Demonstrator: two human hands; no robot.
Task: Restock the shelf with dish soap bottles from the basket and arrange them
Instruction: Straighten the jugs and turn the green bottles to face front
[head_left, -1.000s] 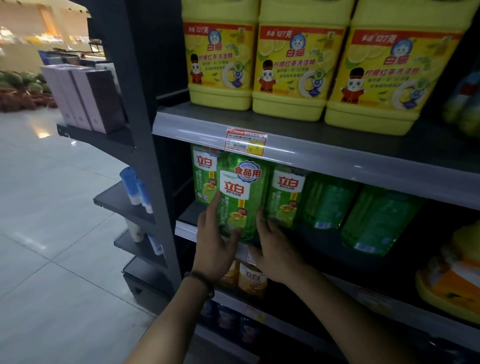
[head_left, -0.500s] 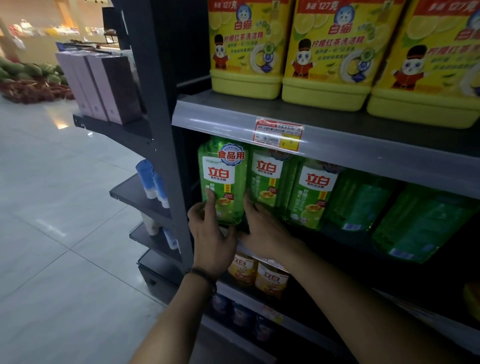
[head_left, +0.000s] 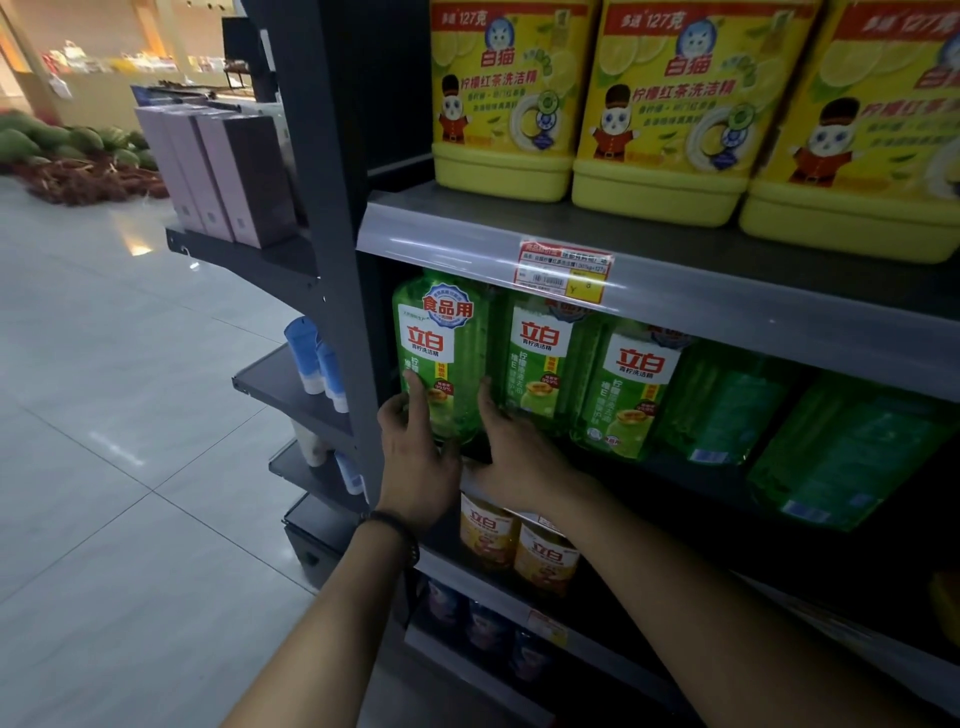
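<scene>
A green dish soap bottle (head_left: 447, 353) stands upright at the far left of the middle shelf (head_left: 727, 312), label facing out. My left hand (head_left: 415, 457) presses its left side, forefinger up along the label. My right hand (head_left: 519, 457) holds its right lower side. Two more green bottles (head_left: 545, 358) (head_left: 631, 389) stand to the right with labels forward. Further right, two green bottles (head_left: 727, 410) (head_left: 852, 452) show their backs. The basket is out of view.
Large yellow soap jugs (head_left: 504, 104) fill the upper shelf. Small orange bottles (head_left: 519, 540) sit on the shelf below my hands. A dark upright post (head_left: 332, 208) borders the shelf at left; beyond it are purple boxes (head_left: 228, 176), blue tubes (head_left: 317, 364) and tiled floor (head_left: 104, 467).
Both hands slid the green bottle leftward from in front of the row to the shelf's left end. The view also shifted left and closer.
</scene>
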